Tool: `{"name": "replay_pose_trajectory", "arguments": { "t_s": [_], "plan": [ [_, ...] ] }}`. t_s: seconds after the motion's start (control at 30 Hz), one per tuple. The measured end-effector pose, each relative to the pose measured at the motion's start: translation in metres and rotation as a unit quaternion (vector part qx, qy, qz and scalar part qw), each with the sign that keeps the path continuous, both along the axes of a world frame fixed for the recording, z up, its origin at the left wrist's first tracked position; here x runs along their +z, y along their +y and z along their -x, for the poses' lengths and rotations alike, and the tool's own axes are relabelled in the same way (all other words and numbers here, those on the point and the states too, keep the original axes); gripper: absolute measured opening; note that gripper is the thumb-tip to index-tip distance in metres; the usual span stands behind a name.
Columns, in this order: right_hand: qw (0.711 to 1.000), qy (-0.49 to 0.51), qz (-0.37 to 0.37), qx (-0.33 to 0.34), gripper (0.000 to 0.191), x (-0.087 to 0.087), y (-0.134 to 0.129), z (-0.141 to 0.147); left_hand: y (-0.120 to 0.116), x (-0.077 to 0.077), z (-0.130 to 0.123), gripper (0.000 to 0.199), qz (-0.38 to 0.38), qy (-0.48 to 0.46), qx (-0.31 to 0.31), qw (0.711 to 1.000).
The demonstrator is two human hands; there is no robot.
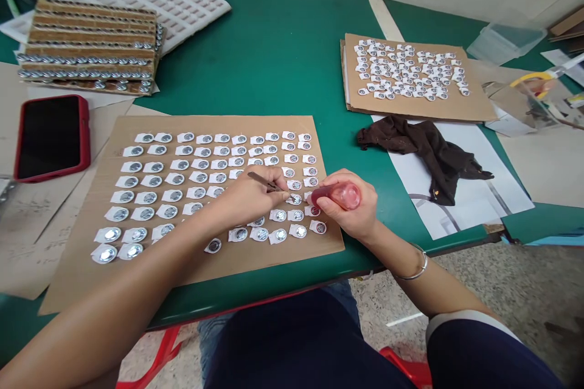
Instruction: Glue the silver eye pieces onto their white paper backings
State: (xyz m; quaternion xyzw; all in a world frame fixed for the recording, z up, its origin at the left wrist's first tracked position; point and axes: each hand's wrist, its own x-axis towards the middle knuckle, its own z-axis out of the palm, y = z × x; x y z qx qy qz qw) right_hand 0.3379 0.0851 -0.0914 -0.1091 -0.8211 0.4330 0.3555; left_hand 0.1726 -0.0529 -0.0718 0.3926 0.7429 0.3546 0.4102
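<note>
A brown cardboard sheet (255, 255) lies on the green table, bearing rows of small round silver pieces on white paper tabs (146, 197). My left hand (258, 191) is over the sheet's right half, its fingers closed on dark tweezers (261, 180); their tip is near a silver piece (295, 199). At the sheet's right edge my right hand (353, 209) is wrapped round a small red translucent bottle (344, 195), tilted with its narrow end towards the pieces. The bottle's tip is partly hidden by my fingers.
A red-cased phone (53, 138) and stacked corrugated cardboard strips (91, 42) are at the left, by a white tray (182, 3). At the right are another cardboard sheet (474, 97) with silver pieces, a dark brown cloth (429, 149), white paper (429, 219) and clear containers (506, 42).
</note>
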Motion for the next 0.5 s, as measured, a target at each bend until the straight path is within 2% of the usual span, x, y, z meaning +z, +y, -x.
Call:
{"name": "replay_pose_trajectory", "arguments": {
  "t_s": [0.5],
  "plan": [
    [1.0,0.005,0.001,0.013,0.025,0.0016,-0.0013,-0.0002,0.0018,0.002,-0.0007,0.013,0.003,0.008,0.0,1.0]
  ]
}}
